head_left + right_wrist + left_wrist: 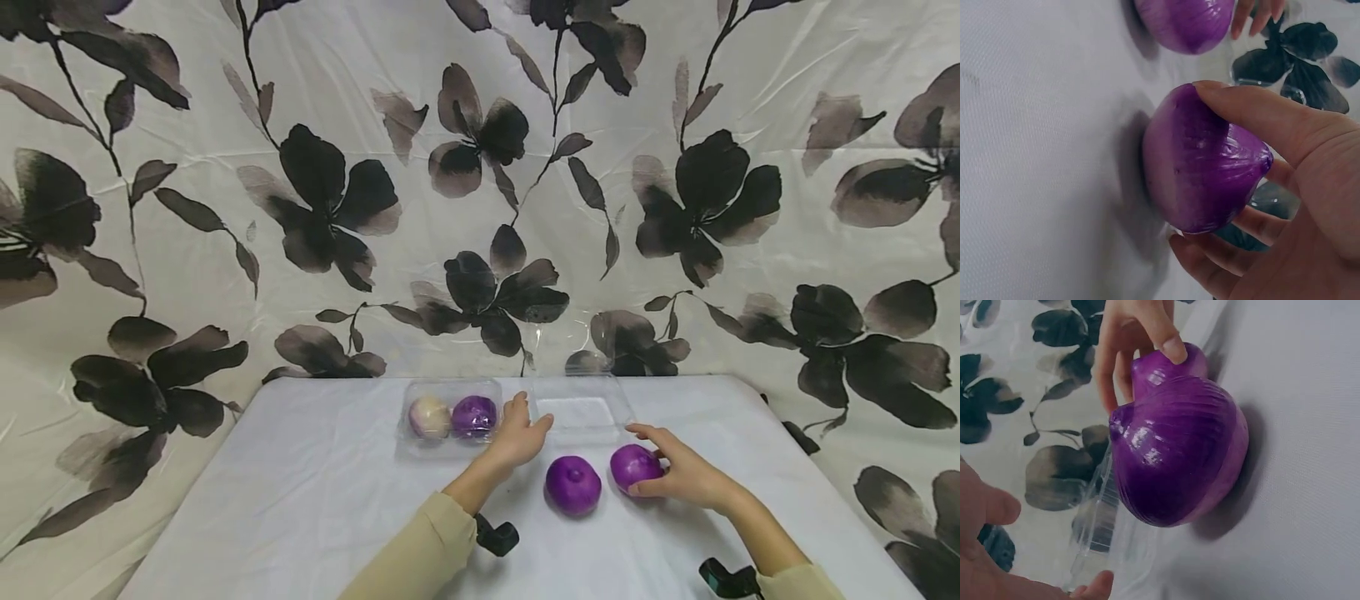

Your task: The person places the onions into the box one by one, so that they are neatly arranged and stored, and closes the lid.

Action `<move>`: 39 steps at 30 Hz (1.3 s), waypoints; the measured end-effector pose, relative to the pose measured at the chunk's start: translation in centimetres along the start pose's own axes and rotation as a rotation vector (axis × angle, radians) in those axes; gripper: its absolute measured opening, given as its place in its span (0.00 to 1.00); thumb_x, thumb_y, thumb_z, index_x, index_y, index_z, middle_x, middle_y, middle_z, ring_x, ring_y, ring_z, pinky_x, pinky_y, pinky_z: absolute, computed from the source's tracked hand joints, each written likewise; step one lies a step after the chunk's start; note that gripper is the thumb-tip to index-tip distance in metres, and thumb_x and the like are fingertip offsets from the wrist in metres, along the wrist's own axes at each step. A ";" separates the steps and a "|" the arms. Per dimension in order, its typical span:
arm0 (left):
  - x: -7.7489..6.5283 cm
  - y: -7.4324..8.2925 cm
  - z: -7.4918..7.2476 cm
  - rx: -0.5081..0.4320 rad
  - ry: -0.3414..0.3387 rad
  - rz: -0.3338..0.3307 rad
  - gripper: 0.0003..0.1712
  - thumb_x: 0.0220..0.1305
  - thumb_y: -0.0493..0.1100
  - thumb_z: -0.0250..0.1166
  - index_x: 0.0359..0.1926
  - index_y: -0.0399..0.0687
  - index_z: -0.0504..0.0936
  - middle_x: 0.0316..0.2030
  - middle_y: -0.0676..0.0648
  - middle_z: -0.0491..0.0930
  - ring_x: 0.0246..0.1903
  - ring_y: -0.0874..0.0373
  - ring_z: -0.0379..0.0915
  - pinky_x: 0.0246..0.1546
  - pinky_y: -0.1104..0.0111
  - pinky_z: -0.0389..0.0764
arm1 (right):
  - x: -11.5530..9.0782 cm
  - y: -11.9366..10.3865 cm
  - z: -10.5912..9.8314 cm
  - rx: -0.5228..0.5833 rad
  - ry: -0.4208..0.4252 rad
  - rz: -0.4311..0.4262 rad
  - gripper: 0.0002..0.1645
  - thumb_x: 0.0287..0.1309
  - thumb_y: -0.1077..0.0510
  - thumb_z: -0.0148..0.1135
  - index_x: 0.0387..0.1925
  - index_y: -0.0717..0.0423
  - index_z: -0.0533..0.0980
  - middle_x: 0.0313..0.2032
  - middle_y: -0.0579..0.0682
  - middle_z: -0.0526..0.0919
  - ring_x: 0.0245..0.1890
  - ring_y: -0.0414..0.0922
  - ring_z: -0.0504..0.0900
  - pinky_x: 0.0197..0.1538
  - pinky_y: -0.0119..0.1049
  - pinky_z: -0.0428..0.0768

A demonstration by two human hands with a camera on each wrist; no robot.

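My right hand (686,475) grips a purple onion (1200,162) on the table, thumb on one side and fingers round the other. Just left of it sits a second purple onion (573,486), which looms large in the left wrist view. My left hand (517,437) is between two clear plastic boxes, its thumb and fingers apart and nothing held. Beside its fingertips stands the left box (408,442), with a pale onion (429,417) and a purple onion (474,416) inside. Whether the hand touches this box I cannot tell.
The other clear plastic box (618,408) stands open at the table's back edge, lid raised behind it. White cloth covers the table (300,500). A floral curtain (480,208) hangs directly behind. Dark wrist devices (498,537) are worn below both hands.
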State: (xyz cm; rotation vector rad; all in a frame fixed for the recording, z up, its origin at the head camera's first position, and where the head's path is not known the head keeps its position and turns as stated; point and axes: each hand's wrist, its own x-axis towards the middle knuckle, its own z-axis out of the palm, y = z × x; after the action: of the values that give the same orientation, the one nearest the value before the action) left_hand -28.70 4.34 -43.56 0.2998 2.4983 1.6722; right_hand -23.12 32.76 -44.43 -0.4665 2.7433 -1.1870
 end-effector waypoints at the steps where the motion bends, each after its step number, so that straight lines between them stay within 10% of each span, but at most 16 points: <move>1: 0.2 -0.1 0.2 -0.006 0.009 0.000 0.41 0.75 0.45 0.56 0.77 0.27 0.48 0.71 0.27 0.54 0.69 0.31 0.60 0.73 0.44 0.61 | 0.0 0.0 0.0 0.000 -0.001 0.001 0.56 0.48 0.52 0.81 0.74 0.59 0.62 0.68 0.68 0.64 0.58 0.63 0.73 0.53 0.49 0.80; 20: 2.3 -1.5 4.3 -0.067 0.346 0.002 0.25 0.71 0.31 0.50 0.65 0.21 0.66 0.46 0.36 0.71 0.49 0.41 0.73 0.62 0.48 0.75 | 0.0 0.3 0.2 0.025 -0.035 0.011 0.46 0.50 0.52 0.81 0.68 0.58 0.70 0.64 0.65 0.72 0.52 0.56 0.76 0.47 0.44 0.80; 30: 2.6 -1.6 3.9 -0.279 0.306 -0.058 0.25 0.66 0.25 0.50 0.64 0.20 0.69 0.41 0.44 0.72 0.23 0.61 0.72 0.22 0.76 0.75 | -0.4 0.4 -0.3 0.059 -0.037 -0.005 0.47 0.53 0.51 0.79 0.70 0.57 0.69 0.66 0.65 0.71 0.53 0.54 0.77 0.46 0.37 0.82; 39: 2.6 -1.8 3.8 -0.329 0.309 -0.057 0.25 0.67 0.25 0.50 0.64 0.20 0.68 0.43 0.42 0.73 0.23 0.60 0.77 0.20 0.78 0.74 | -0.5 -1.2 -2.4 0.138 -0.013 -0.015 0.46 0.57 0.51 0.76 0.72 0.56 0.66 0.64 0.62 0.74 0.56 0.55 0.77 0.46 0.37 0.83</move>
State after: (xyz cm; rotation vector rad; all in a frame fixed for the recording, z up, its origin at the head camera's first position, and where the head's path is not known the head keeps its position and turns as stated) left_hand -30.62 7.70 -46.67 -0.0695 2.3346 2.2075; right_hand -22.91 33.85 -41.94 -0.4781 2.6284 -1.3605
